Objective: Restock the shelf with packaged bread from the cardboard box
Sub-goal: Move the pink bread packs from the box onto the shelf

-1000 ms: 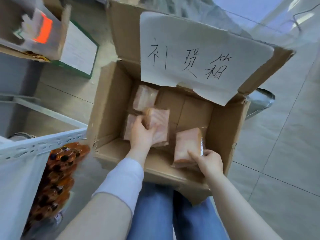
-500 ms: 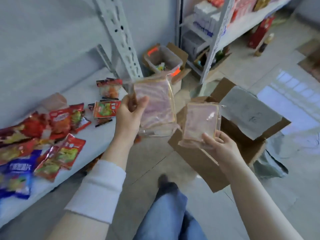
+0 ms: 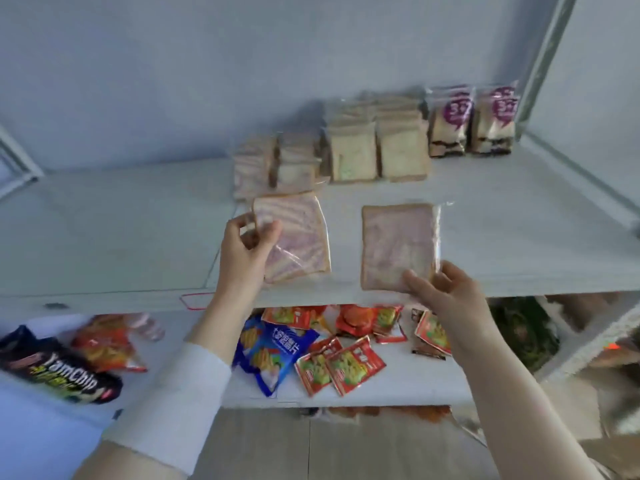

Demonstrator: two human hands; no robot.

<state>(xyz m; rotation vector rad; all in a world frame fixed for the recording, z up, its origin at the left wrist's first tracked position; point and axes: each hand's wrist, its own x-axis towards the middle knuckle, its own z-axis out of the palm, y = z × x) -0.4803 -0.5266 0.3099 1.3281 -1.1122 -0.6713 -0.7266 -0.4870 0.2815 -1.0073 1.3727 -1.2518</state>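
Pale metal shelf (image 3: 121, 220) lies beyond the fingers. Left hand (image 3: 242, 258) pinches a pink-swirled bread slice in clear film (image 3: 298, 237); right hand (image 3: 446, 299) pinches a second wrapped pink slice (image 3: 398, 244) by its corner, where slick film might slip.

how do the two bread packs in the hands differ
The left pack is tilted; the right pack is held nearly straight. The left hand grips the left pack at its left edge; the right hand pinches the right pack at its bottom corner. The left pack shows bolder pink stripes than the paler right pack. Both are clear-wrapped slices held above the shelf.
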